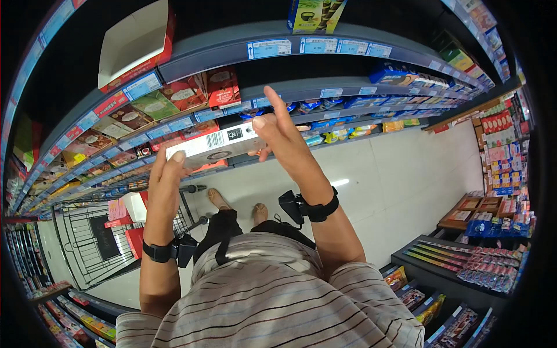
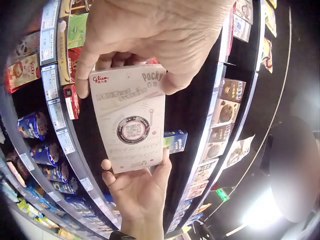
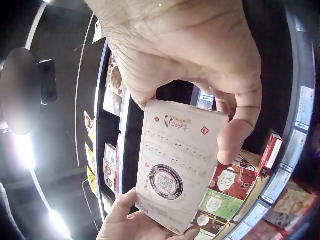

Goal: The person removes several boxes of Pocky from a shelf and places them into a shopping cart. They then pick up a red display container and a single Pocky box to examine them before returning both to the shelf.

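Observation:
A flat white Pocky box (image 1: 219,146) is held between both hands in front of the shelves, its barcode edge facing up in the head view. The left hand (image 1: 166,182) grips one end, thumb on the edge. The right hand (image 1: 284,139) pinches the other end with its thumb, the index finger stretched away. In the left wrist view, the box (image 2: 131,117) shows a round printed disc with a code, the left hand (image 2: 150,35) at its top end and the right hand (image 2: 137,192) at its lower end. In the right wrist view, the box (image 3: 177,165) is tilted.
Shelves with price labels (image 1: 270,49) curve across the front, holding red and green boxes (image 1: 154,104) and blue packs. An open white carton (image 1: 136,43) sits on the upper shelf. A wire cart (image 1: 93,243) with boxes stands at the left. More displays (image 1: 499,151) line the right.

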